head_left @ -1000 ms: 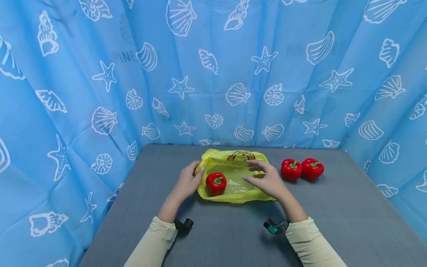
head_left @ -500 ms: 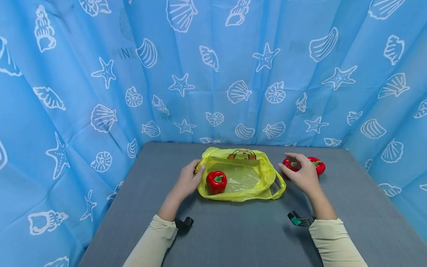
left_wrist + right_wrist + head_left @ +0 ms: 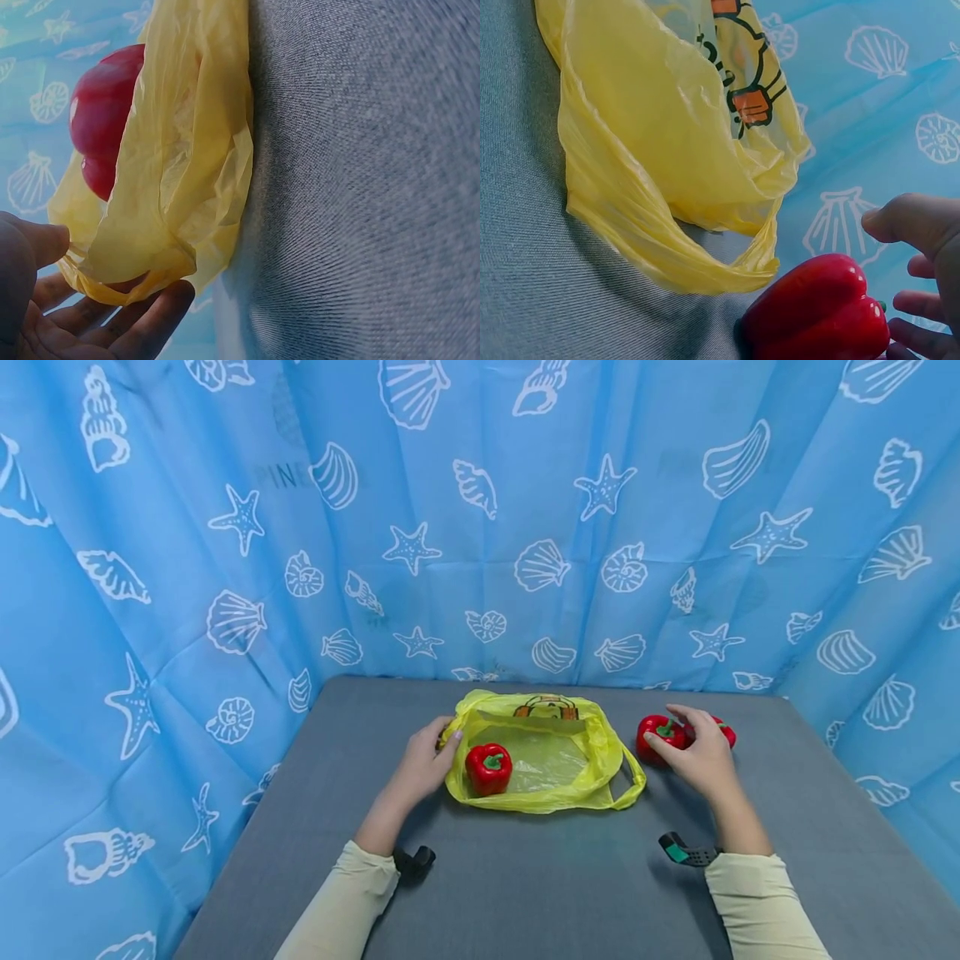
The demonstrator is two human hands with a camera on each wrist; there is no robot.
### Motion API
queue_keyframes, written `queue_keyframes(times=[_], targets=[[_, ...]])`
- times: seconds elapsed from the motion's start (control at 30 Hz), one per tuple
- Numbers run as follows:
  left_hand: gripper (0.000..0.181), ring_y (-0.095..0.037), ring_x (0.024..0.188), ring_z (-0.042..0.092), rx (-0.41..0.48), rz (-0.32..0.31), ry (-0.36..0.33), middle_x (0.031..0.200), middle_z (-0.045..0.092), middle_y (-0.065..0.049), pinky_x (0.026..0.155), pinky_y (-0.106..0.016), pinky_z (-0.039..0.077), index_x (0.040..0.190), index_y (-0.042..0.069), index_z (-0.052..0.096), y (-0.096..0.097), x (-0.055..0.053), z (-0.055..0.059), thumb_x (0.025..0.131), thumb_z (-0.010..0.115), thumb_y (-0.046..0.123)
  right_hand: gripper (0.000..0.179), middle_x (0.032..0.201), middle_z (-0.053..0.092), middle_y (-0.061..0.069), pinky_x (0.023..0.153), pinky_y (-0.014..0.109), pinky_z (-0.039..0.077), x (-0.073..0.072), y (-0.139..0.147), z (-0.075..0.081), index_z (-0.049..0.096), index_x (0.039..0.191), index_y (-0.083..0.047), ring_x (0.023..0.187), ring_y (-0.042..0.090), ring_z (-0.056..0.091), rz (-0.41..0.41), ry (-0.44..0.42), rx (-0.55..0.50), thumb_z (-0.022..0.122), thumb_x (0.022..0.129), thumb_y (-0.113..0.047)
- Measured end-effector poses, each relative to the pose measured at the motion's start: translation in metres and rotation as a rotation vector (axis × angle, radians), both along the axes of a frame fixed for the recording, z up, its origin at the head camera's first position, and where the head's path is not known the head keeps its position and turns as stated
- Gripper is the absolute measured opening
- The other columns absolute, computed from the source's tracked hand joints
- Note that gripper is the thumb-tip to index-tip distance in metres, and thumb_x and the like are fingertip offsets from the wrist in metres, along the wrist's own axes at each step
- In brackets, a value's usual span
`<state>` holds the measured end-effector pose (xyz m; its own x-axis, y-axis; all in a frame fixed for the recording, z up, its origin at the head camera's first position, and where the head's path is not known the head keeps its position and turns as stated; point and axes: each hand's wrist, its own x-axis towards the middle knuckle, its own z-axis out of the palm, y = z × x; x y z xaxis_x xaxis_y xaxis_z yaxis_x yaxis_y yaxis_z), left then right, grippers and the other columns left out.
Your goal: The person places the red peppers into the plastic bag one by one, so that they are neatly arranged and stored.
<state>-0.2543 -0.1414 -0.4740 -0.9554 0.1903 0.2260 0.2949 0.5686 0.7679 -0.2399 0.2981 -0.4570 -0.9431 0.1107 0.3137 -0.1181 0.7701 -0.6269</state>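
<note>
A yellow plastic bag [image 3: 577, 797] lies with its mouth spread on the table, a red bell pepper [image 3: 488, 769] inside its left part. My left hand [image 3: 423, 764] holds the bag's left end, thumb [image 3: 51, 244] on the near side and fingers around the handle part. To the right of the bag sit two more bell peppers: a nearer one [image 3: 656, 740] and another [image 3: 726, 732] partly hidden behind my right hand [image 3: 703, 752]. That hand hovers over the pair with thumb and fingers spread; in the right wrist view its thumb is apart from the red bell pepper [image 3: 817, 311].
A grey cloth-covered table [image 3: 540, 893] carries everything. Behind and at both sides hangs a blue curtain [image 3: 450, 602] with white shell prints. The bag's right handle [image 3: 633, 781] loops out toward the peppers. A dark wrist camera [image 3: 686, 852] sticks out from the right wrist.
My right hand has moved right, from above the bag's opening to the two bell peppers outside it. The left hand stays at the bag's left end.
</note>
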Motion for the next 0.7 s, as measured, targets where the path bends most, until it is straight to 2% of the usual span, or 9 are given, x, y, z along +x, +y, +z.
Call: queue_keyframes(times=[0.23, 0.53, 0.7], targets=[[0.043, -0.028, 0.118, 0.067, 0.000, 0.004, -0.011, 0.138, 0.067, -0.015, 0.100, -0.048, 0.057, 0.147, 0.005, 0.058, 0.0002, 0.0001, 0.0000, 0.113, 0.054, 0.031, 0.079, 0.153, 0.045, 0.033, 0.099, 0.073, 0.052, -0.0028, 0.0008, -0.0035, 0.045, 0.156, 0.000, 0.137, 0.053, 0.043, 0.008, -0.070, 0.015, 0.084, 0.091, -0.026], [0.044, -0.029, 0.120, 0.066, -0.011, 0.007, -0.009, 0.138, 0.067, -0.016, 0.101, -0.049, 0.057, 0.148, 0.005, 0.058, 0.0001, 0.0004, -0.0008, 0.113, 0.054, 0.031, 0.081, 0.157, 0.042, 0.035, 0.100, 0.076, 0.049, -0.0030, -0.0013, -0.0051, 0.043, 0.157, 0.001, 0.140, 0.056, 0.039, 0.012, -0.100, 0.035, 0.084, 0.091, -0.025], [0.043, -0.029, 0.120, 0.066, -0.011, 0.003, -0.010, 0.138, 0.067, -0.016, 0.101, -0.049, 0.057, 0.147, 0.005, 0.058, -0.0001, 0.0003, -0.0004, 0.113, 0.054, 0.030, 0.078, 0.154, 0.045, 0.035, 0.102, 0.075, 0.048, -0.0020, -0.0022, -0.0044, 0.046, 0.154, 0.003, 0.138, 0.056, 0.041, 0.021, -0.081, 0.046, 0.084, 0.091, -0.024]])
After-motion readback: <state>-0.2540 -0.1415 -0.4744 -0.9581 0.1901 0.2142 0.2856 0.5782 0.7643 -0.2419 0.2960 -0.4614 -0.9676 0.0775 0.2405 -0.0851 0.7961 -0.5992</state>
